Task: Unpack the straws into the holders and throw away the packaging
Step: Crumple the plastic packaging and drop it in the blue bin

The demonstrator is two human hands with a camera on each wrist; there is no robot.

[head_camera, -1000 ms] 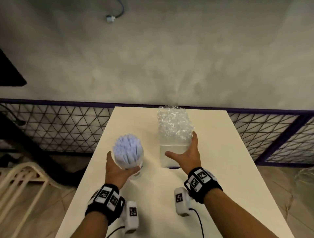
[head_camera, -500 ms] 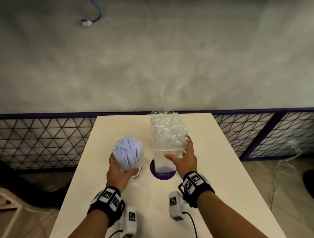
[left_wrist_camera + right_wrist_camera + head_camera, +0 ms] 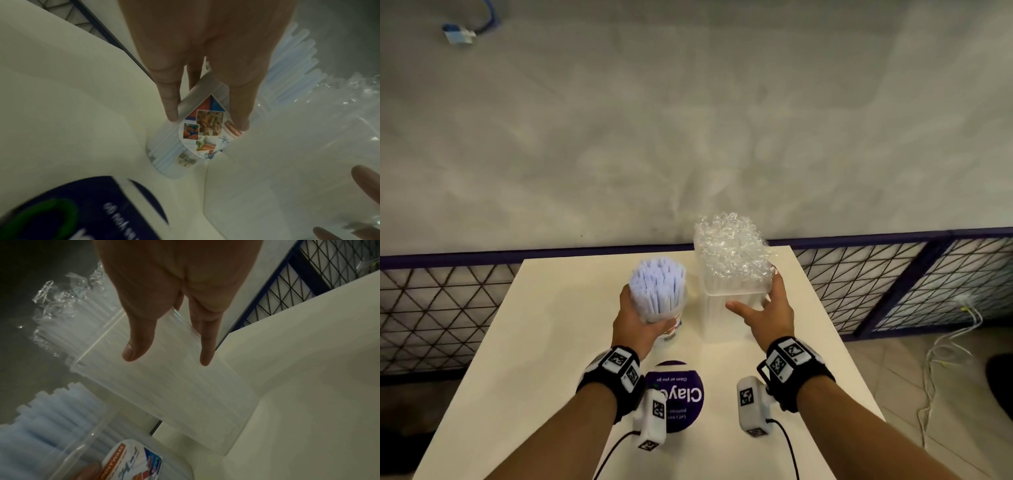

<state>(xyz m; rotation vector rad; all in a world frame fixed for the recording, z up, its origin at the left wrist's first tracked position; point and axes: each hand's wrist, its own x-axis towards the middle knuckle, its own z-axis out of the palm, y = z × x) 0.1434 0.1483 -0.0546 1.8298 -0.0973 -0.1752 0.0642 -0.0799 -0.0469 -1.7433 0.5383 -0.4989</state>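
Observation:
A round clear holder [image 3: 666, 320] packed with pale blue straws [image 3: 657, 286] stands on the cream table [image 3: 544, 342]. My left hand [image 3: 635, 317] grips it from the near left; thumb and fingers clasp its labelled side [image 3: 205, 129]. To its right stands a square clear holder [image 3: 722, 318] full of clear-wrapped straws [image 3: 729, 253], whose crinkled film tops stick out. My right hand [image 3: 762, 305] rests against it, the straight thumb across the front face and the straight fingers [image 3: 205, 345] along the right side.
A purple round sticker [image 3: 681, 394] lies on the table between my wrists. Both holders sit near the table's far edge, which meets a purple-framed wire mesh fence [image 3: 893, 281] under a grey wall. Cables [image 3: 945, 349] trail on the floor to the right.
Both holders have slid away from me across the table, off the purple sticker, which now lies uncovered near my wrists. Both hands stayed on their holders.

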